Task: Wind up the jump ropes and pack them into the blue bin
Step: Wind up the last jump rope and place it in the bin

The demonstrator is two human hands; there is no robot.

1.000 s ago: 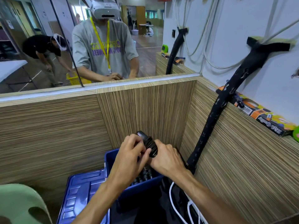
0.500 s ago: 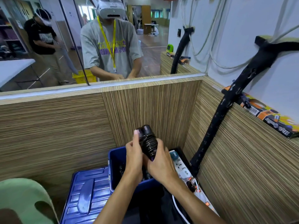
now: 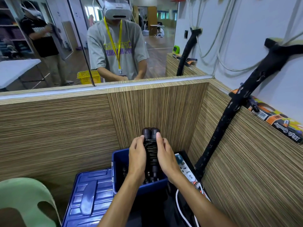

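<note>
STEP: packing | ROPE: wound jump rope (image 3: 151,149) (handles paired, upright) stood over the blue bin (image 3: 120,158) at 6 o'clock | GRIP: left hand (image 3: 137,157) and right hand (image 3: 165,157) clasped it from both sides | NEXT: likely lower it in beside the other handles.

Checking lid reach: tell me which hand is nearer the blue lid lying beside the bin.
Left. The left hand grips the wound jump rope on the side toward the blue lid; the right hand grips the far side.

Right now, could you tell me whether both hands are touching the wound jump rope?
Touching. The head view shows the left hand and right hand pressed against opposite sides of the wound jump rope.
</note>
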